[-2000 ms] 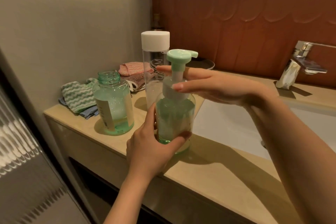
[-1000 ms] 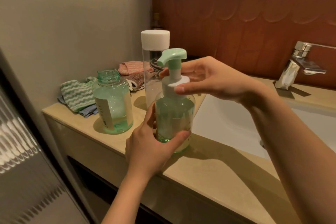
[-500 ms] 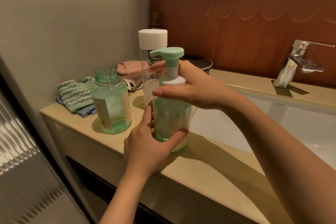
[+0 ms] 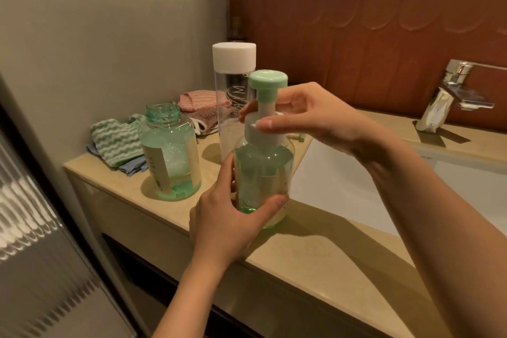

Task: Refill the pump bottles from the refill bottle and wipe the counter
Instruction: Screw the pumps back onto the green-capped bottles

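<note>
At the counter's front edge, a green pump bottle [image 4: 264, 173] stands upright on the beige counter [image 4: 329, 263], with the white sink basin [image 4: 337, 189] at its 3 o'clock. The left hand [image 4: 227, 225] wraps the bottle's lower body, thumb and fingers curled round it. The right hand [image 4: 315, 118] pinches the white pump collar [image 4: 263, 132] between thumb and fingertips.

At 9 o'clock stands an open green bottle [image 4: 170, 156] without a pump, a little liquid at its bottom. At 12 o'clock, just behind, stands the clear refill bottle [image 4: 233, 85], white cap on. A green-striped cloth [image 4: 115, 143], a blue cloth [image 4: 131, 169] and a pink cloth [image 4: 196, 99] lie around 10 o'clock by the wall. A chrome faucet [image 4: 450, 96] sits at 2 o'clock.
</note>
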`<state>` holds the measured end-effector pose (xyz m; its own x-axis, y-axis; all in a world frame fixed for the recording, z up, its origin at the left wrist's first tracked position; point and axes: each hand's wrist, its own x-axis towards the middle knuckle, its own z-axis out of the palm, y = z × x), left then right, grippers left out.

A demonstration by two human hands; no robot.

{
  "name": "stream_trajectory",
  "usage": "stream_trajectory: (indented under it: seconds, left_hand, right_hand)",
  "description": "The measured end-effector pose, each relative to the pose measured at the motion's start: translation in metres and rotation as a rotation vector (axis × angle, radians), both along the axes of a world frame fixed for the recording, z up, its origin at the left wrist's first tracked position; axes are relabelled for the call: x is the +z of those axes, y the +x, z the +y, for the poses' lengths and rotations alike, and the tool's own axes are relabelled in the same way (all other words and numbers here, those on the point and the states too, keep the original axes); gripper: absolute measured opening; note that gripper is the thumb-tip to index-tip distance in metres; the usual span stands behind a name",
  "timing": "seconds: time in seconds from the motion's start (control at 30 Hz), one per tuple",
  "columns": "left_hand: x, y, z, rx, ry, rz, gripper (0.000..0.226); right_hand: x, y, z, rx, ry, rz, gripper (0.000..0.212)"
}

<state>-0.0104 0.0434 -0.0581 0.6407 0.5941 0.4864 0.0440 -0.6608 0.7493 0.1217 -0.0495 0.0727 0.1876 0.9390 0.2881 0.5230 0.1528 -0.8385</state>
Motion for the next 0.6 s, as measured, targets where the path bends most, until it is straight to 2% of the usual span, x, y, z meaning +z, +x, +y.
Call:
stream_trajectory:
  seconds: [0.07,0.23,0.27,0.4,0.6]
  left_hand:
    - [0.000,0.000,0.000,-0.009,-0.009,-0.005,0.089]
    - [0.001,0.000,0.000,-0.002,-0.020,0.007,0.090]
    - [0.001,0.000,0.000,0.001,-0.020,0.013,0.090]
    - [0.002,-0.001,0.000,0.023,-0.010,0.027,0.092]
    - [0.001,0.000,0.000,0.022,-0.011,0.014,0.090]
  right_hand:
    - [0.000,-0.003,0.006,-0.077,0.020,-0.078,0.023]
    - [-0.012,-0.010,0.024,-0.305,0.081,-0.195,0.041]
    - [-0.014,-0.012,0.026,-0.308,0.066,-0.185,0.038]
    - [-0.016,-0.018,0.024,-0.169,0.047,-0.056,0.017]
    - [-0.013,-0.008,0.012,-0.011,-0.044,0.026,0.037]
